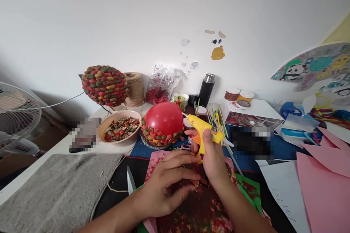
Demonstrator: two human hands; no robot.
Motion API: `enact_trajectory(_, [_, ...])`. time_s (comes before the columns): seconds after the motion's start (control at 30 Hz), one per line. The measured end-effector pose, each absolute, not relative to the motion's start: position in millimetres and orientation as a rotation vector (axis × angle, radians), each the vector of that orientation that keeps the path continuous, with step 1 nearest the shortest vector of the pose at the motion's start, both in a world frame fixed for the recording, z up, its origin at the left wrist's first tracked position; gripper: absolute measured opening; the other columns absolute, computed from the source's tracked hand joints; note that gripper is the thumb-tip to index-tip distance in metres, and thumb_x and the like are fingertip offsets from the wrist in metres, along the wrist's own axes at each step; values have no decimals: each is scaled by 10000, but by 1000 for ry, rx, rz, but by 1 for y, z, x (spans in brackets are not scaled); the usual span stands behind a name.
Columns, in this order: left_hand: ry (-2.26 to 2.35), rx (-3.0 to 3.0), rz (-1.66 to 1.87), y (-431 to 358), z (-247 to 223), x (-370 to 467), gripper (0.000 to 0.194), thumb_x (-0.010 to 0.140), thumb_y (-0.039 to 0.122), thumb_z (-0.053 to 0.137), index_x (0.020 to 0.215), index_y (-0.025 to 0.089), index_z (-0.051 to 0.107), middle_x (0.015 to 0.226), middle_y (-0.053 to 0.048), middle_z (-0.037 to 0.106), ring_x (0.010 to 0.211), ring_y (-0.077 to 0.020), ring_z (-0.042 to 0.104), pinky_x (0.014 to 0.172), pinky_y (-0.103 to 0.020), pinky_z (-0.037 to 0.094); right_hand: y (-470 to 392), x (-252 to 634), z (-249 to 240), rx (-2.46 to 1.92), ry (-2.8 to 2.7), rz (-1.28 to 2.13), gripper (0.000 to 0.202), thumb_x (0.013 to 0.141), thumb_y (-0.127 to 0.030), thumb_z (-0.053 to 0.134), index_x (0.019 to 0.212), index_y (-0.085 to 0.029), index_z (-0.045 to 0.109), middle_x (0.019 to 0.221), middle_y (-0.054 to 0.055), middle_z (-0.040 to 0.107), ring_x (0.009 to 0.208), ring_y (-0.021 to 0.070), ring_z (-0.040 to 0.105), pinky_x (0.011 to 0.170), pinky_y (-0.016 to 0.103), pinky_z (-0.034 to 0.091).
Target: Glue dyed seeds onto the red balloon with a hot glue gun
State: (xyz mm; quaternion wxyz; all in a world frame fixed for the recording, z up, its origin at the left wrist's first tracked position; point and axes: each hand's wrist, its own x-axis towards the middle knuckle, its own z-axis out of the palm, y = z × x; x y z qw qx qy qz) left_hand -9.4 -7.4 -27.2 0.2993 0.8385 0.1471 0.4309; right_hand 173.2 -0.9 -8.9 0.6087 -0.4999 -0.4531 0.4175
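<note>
My right hand (214, 160) is wrapped round the handle of a yellow glue gun (201, 125) with an orange trigger, its nozzle pointing up and left. Close below the gun, my left hand (168, 182) curls with thumb and fingertips drawn together; something small may sit between them, but I cannot make it out. Just beyond stands a red balloon (165, 116), its lower part ringed with red, green and orange shell-like pieces (158, 135). Under my hands lies a paint-stained dark board (199, 211) over pink and green sheets.
A pale bowl (139, 125) of coloured pieces stands left of the balloon. Behind it are a covered ball (105, 85) and a twine spool (135, 89). A blade (131, 180) lies by my left forearm. Black flask (207, 90), thin sticks and a grey cloth (60, 189) lie around; pink paper (322, 193) is right.
</note>
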Motion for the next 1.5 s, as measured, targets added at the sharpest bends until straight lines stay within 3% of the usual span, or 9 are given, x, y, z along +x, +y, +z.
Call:
enact_trajectory(0.1, [597, 2110, 1354, -5, -24, -16, 285, 967, 179, 769, 1219, 311, 801, 1091, -74, 797, 1021, -231, 753, 915, -352, 621, -8, 166, -7, -1147, -1108, 961, 850, 922, -944, 512, 972, -163, 845, 571, 1, 556, 501, 157, 501, 466, 266, 406])
enact_trajectory(0.2, [848, 1957, 1600, 1, -21, -24, 257, 971, 198, 782, 1191, 327, 814, 994, -39, 755, 913, -197, 711, 813, -303, 595, -14, 161, -10, -1080, -1104, 1011, 803, 951, -908, 522, 968, -167, 832, 570, -6, 540, 496, 151, 488, 459, 262, 385])
enact_trajectory(0.5, [1059, 1651, 1766, 14, -21, -40, 149, 945, 353, 844, 1091, 319, 849, 1091, -45, 796, 1084, -233, 720, 992, -370, 585, -19, 156, -15, -955, -1104, 1040, 701, 993, -831, 575, 893, -175, 802, 576, -12, 524, 501, 140, 483, 463, 258, 375])
enact_trajectory(0.73, [1033, 1576, 1746, 13, -19, -39, 183, 901, 421, 887, 1038, 303, 865, 1004, -43, 831, 984, -230, 760, 900, -357, 634, -24, 157, -21, -968, -1205, 1059, 634, 1023, -769, 598, 932, -178, 806, 616, -9, 541, 518, 142, 501, 491, 268, 409])
enact_trajectory(1.07, [1111, 1419, 1778, 20, -37, -47, 240, 854, 363, 919, 1072, 279, 864, 1079, -40, 852, 1049, -225, 774, 992, -335, 597, -20, 155, -24, -996, -1351, 932, 692, 1025, -788, 573, 824, -175, 821, 550, -7, 528, 498, 145, 522, 499, 270, 422])
enact_trajectory(1.3, [1199, 1443, 1744, 27, -42, -48, 296, 867, 411, 889, 1107, 242, 852, 1072, -63, 847, 951, -224, 754, 895, -335, 598, -22, 152, -25, -1001, -1430, 886, 691, 1034, -796, 541, 792, -199, 791, 550, -6, 522, 471, 148, 493, 456, 272, 387])
enact_trajectory(1.5, [1217, 1447, 1727, 32, -48, -49, 324, 853, 424, 895, 1107, 230, 845, 1064, -67, 844, 942, -226, 756, 904, -345, 598, -24, 152, -20, -1031, -1494, 822, 717, 1042, -819, 481, 795, -206, 761, 543, -10, 524, 463, 153, 506, 442, 266, 395])
